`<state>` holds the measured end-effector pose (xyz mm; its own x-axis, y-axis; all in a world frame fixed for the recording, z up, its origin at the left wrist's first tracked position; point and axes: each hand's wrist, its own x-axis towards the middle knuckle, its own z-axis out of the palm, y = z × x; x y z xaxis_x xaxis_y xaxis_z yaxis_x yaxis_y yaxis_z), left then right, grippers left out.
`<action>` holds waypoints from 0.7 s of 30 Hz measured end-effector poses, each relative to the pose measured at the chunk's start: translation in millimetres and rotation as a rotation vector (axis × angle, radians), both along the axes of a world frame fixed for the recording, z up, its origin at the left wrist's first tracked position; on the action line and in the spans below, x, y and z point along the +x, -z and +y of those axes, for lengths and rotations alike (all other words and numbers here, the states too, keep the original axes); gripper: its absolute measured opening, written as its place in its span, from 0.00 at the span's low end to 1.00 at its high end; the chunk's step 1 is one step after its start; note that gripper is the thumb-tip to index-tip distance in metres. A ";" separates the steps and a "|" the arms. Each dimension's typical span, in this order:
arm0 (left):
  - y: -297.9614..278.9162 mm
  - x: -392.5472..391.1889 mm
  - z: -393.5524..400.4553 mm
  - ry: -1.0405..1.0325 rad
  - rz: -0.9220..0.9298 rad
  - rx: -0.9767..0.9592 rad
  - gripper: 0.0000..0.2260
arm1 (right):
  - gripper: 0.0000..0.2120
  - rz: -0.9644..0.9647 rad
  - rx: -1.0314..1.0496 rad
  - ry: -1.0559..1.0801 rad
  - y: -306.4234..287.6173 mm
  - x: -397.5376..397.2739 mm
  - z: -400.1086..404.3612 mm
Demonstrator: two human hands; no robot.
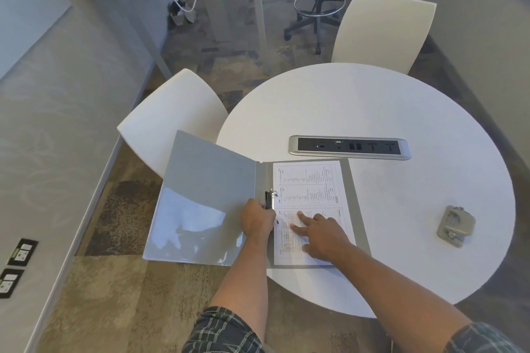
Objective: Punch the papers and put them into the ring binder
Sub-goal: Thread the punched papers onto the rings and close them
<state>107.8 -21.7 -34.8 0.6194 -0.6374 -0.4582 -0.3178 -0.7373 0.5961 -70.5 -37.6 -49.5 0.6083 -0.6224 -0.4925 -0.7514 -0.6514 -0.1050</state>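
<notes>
Flatly, the right hand's (321, 235) spread fingers (301, 216) press the printed white papers (309, 189) inside the open grey ring binder (209, 198). Left hand (256, 219) fingers are curled around its black ring lever (268, 200), at the counter's (401, 112) left edge.

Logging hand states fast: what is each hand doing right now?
Left hand: closed on the ring binder's black clip lever.
Right hand: open, fingers pressing the printed papers, holding nothing.

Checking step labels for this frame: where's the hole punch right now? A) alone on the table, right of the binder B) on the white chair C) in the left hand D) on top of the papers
A: the hole punch sits untouched on the table, right of the ring binder; the left hand is at the ring mechanism and the right hand presses the papers.
</notes>
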 end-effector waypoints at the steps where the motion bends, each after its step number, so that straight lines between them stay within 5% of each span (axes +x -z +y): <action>1: -2.3 -0.5 0.4 -0.012 0.021 -0.016 0.09 | 0.30 -0.002 -0.003 -0.001 0.6 -0.2 0.0; 15: 1.9 3.4 7.0 0.089 0.096 -0.119 0.02 | 0.29 -0.003 -0.004 0.006 -4.8 0.7 -0.9; 21: 9.1 2.5 14.6 0.093 0.099 -0.080 0.04 | 0.38 -0.079 -0.063 0.074 -7.3 8.3 3.2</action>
<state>110.3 -7.1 -43.8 0.5103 -0.7269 -0.4596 -0.3188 -0.6562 0.6839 -62.1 -34.4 -42.1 0.5950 -0.6949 -0.4038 -0.7886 -0.6018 -0.1264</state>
